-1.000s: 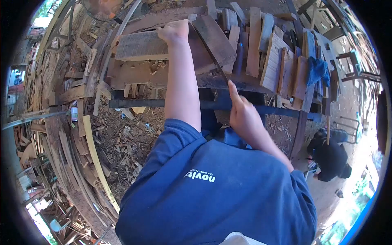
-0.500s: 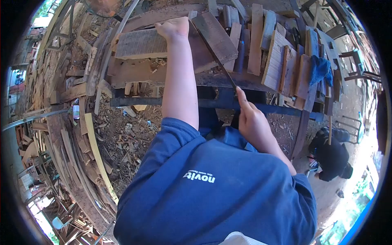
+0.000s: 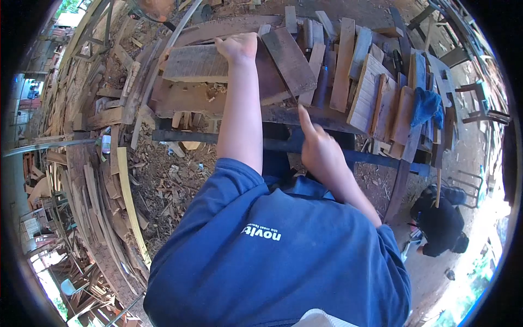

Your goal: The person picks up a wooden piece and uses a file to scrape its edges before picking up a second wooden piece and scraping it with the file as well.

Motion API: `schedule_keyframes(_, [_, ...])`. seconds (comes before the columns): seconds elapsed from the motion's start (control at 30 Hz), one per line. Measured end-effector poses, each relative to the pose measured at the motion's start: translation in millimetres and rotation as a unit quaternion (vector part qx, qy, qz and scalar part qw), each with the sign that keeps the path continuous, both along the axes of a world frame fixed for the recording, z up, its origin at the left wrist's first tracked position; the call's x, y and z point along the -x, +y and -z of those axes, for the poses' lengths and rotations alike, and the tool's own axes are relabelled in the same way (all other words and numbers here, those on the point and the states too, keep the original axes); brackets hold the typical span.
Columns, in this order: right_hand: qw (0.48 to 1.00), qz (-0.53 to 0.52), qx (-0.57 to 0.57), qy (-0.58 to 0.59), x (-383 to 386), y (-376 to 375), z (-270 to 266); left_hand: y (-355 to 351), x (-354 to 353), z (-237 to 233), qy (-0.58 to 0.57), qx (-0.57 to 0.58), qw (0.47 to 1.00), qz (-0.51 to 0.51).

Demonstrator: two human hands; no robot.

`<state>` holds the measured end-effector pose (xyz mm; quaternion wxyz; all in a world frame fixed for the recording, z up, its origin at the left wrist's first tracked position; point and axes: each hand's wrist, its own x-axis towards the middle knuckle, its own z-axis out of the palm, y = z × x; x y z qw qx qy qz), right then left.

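My left hand [image 3: 238,47] is closed over the right end of a weathered wooden board [image 3: 195,64], its fingertips hidden past the far edge. That board lies across a wide plank [image 3: 190,101] on the workbench. My right hand [image 3: 322,150] grips the near end of a long, thin, dark tool, seemingly a hand saw [image 3: 297,101] seen edge-on; its index finger points along it and the handle is hidden in the palm. The blade runs beside the left edge of a slanted brown board [image 3: 290,61], to the right of my left hand.
Several wood pieces [image 3: 343,65] crowd the bench's right side, with a blue cloth [image 3: 426,107] among them. Along the near edge runs a dark bar [image 3: 218,140]. Wood scraps [image 3: 174,180] litter the ground. At right, a crouching person [image 3: 438,220] in dark clothes.
My right hand has moved forward and slightly left with the tool, so less of its blade shows. My left hand stays on the board. The whole view has shifted slightly.
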<state>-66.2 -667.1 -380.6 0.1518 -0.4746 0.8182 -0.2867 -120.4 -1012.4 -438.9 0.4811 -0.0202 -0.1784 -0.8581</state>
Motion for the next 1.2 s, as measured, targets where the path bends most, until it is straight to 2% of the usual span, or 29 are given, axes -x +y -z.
schedule_keyframes(0.07, [0.999, -0.001, -0.024, -0.026, -6, 27, 0, 8, -4, -11, -0.035, -0.089, 0.995, 0.036])
schedule_keyframes(0.13, [0.997, 0.018, 0.023, -0.067, -5, 48, 12, 6, -6, -9, -0.027, -0.122, 0.991, 0.047])
schedule_keyframes(0.2, [0.997, 0.014, 0.046, -0.060, -2, 51, 13, 4, -6, -12, -0.008, -0.151, 0.987, 0.052])
schedule_keyframes(0.27, [0.995, 0.035, 0.030, -0.087, -4, 49, 9, 2, -12, -18, -0.031, -0.273, 0.961, 0.015])
schedule_keyframes(0.3, [0.995, 0.043, 0.038, -0.079, -4, 47, 9, 0, -22, -19, -0.027, -0.268, 0.963, 0.007])
schedule_keyframes(0.37, [0.994, 0.038, 0.054, -0.084, -1, 47, 8, -8, -50, -21, 0.032, -0.253, 0.964, 0.071])
schedule_keyframes(0.4, [0.993, 0.041, 0.064, -0.090, 0, 47, 9, -15, -62, -21, 0.034, -0.251, 0.966, 0.060])
schedule_keyframes(0.47, [0.990, 0.038, 0.066, -0.115, -3, 47, 12, -24, -89, -17, -0.023, -0.272, 0.957, -0.093])
schedule_keyframes(0.5, [0.989, 0.049, 0.110, -0.090, -6, 47, 19, -21, -101, -31, -0.086, -0.341, 0.916, -0.192])
schedule_keyframes(0.53, [0.984, 0.058, 0.153, -0.068, -10, 47, 24, -20, -115, -39, -0.086, -0.346, 0.911, -0.206])
schedule_keyframes(0.6, [0.981, 0.050, 0.180, -0.059, -15, 42, 32, -20, -144, -50, -0.116, -0.456, 0.816, -0.334])
schedule_keyframes(0.67, [0.958, 0.098, 0.268, 0.005, -18, 38, 42, -29, -171, -46, -0.093, -0.473, 0.797, -0.365])
schedule_keyframes(0.7, [0.951, 0.117, 0.282, -0.052, -19, 37, 42, -32, -181, -43, -0.088, -0.491, 0.776, -0.387])
schedule_keyframes(0.73, [0.957, 0.136, 0.242, -0.086, -21, 38, 33, -34, -190, -40, -0.082, -0.509, 0.755, -0.406])
schedule_keyframes(0.83, [0.972, 0.062, 0.224, -0.029, -16, 36, 37, -50, -209, -14, -0.069, -0.537, 0.738, -0.402])
schedule_keyframes(0.87, [0.960, 0.057, 0.249, -0.117, -18, 35, 44, -58, -213, -1, -0.066, -0.556, 0.732, -0.389])
schedule_keyframes(0.93, [0.940, 0.051, 0.271, -0.201, -20, 38, 62, -53, -213, -2, -0.039, -0.582, 0.724, -0.369])
schedule_keyframes(1.0, [0.914, -0.010, 0.329, -0.237, -22, 47, 80, -47, -208, -3, -0.012, -0.607, 0.715, -0.346])
schedule_keyframes(1.07, [0.904, -0.103, 0.324, -0.258, -21, 47, 97, -40, -201, -7, -0.047, -0.618, 0.720, -0.311])
schedule_keyframes(1.13, [0.972, -0.160, 0.145, -0.095, -19, 39, 79, -36, -197, -8, -0.050, -0.629, 0.719, -0.290])
schedule_keyframes(1.17, [0.974, -0.178, 0.134, -0.035, -16, 38, 86, -35, -195, -9, -0.055, -0.638, 0.719, -0.271])
schedule_keyframes(1.2, [0.974, -0.179, 0.133, -0.033, -15, 42, 90, -34, -193, -9, -0.052, -0.640, 0.718, -0.270])
